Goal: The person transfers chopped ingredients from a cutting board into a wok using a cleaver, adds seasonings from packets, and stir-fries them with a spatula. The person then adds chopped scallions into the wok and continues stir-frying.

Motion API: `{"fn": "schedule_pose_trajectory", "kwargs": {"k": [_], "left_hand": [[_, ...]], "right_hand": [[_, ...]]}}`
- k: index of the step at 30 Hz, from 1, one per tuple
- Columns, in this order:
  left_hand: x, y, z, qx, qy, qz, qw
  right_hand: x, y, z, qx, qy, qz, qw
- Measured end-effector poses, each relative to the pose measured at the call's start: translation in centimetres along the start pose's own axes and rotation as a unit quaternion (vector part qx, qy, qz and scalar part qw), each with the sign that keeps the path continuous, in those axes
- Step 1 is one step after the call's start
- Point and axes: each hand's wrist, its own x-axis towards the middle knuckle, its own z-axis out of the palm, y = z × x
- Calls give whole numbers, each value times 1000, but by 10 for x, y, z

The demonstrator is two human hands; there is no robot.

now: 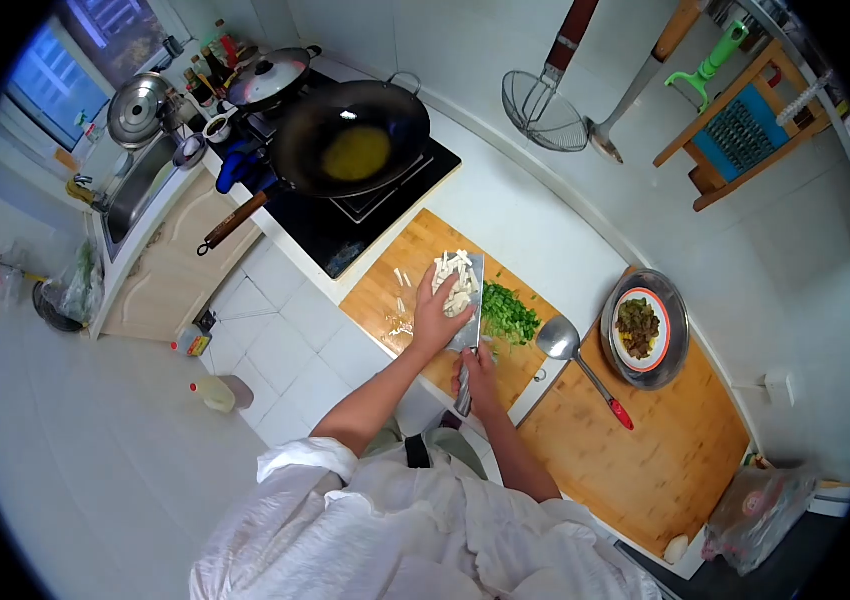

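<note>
My right hand [478, 378] is wrapped round the handle of a cleaver [475, 285], whose broad blade lies over the cutting board [375, 292]. A heap of cut white strips [458, 272] is gathered at the blade. My left hand [435, 322] cups these strips against the blade, thumb and fingers curved round them; its fingertips are partly hidden. Chopped green pieces [510, 315] lie on the board just right of the blade. A few loose white strips [400, 325] are scattered to the left of my left hand.
A wok [317, 140] with yellowish liquid sits on the black stove at upper left. A spatula [590, 372] rests on the second wooden board [635, 460]. Behind it, a metal bowl [680, 345] carries a plate of food [639, 325]. Utensils hang from the wall.
</note>
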Motion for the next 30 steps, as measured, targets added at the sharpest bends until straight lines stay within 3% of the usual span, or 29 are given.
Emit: {"fn": "schedule_pose_trajectory", "kwargs": {"k": [8, 15, 18, 20, 22, 24, 26, 28, 30], "left_hand": [[110, 7, -65, 14, 59, 45, 997], [223, -54, -123, 56, -4, 31, 998], [262, -113, -115, 72, -27, 36, 996], [284, -119, -122, 95, -44, 78, 992], [300, -103, -131, 191, 24, 35, 981], [318, -74, -155, 225, 12, 46, 973], [310, -34, -181, 158, 61, 131, 977], [270, 34, -210, 57, 129, 124, 982], [226, 84, -228, -188, 153, 13, 970]], "right_hand": [[47, -89, 94, -22, -59, -79, 995], [131, -134, 198, 10, -48, -46, 998], [166, -144, 227, -14, -20, -59, 998], [195, -145, 239, -104, 27, -64, 992], [220, -146, 249, -114, 51, -82, 989], [227, -153, 254, -265, 84, -132, 952], [235, -157, 251, -359, 81, -131, 920], [221, -170, 250, -421, 82, -126, 895], [223, -167, 238, -282, 56, -171, 942]]}}
